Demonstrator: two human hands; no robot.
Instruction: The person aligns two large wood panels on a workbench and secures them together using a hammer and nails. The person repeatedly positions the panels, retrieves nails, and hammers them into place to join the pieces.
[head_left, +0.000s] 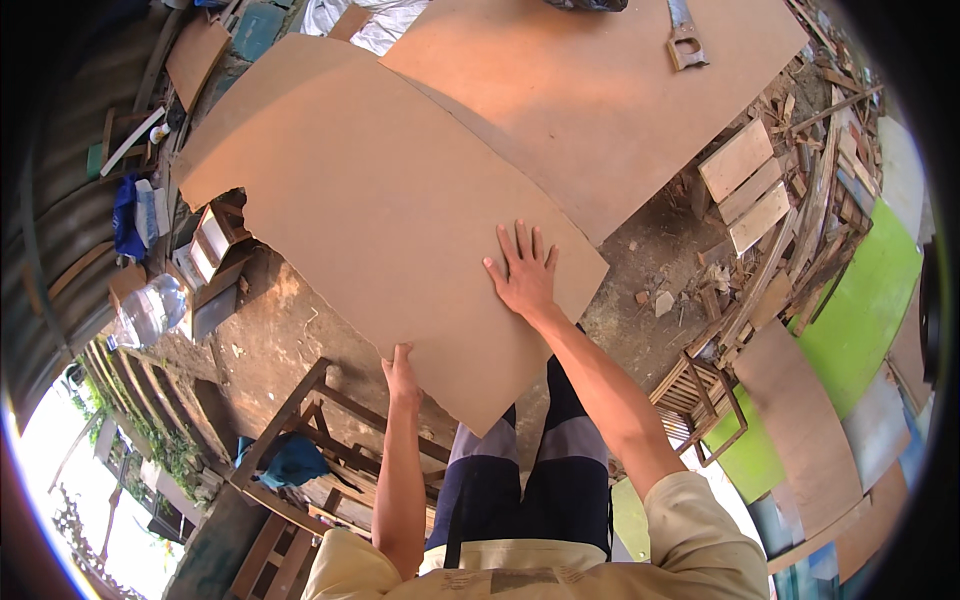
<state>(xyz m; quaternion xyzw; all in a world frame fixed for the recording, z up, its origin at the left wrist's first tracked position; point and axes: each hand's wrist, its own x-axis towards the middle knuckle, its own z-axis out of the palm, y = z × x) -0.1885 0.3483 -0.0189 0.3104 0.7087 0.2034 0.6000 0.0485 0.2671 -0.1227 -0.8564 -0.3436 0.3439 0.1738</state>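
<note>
A large thin brown board [370,190], like hardboard or thin plywood, lies in front of me, its near corner over my thighs. Its left edge is ragged, with a notch broken out. My left hand [401,372] grips that edge near the close end, thumb on top and the other fingers hidden beneath. My right hand [524,272] rests flat on the board's face near the right edge, fingers spread. Beyond it lies a second brown board [570,90], partly under the first. A handsaw [686,45] with a wooden handle lies on that far board.
Wooden slats [745,185] and scrap wood lie on the right, beside green panels [870,300]. A wooden frame [290,420] with a blue cloth [290,458] stands at the lower left. Farther left is a clear plastic bottle [150,312]. A dark bundle [588,4] sits at the far edge.
</note>
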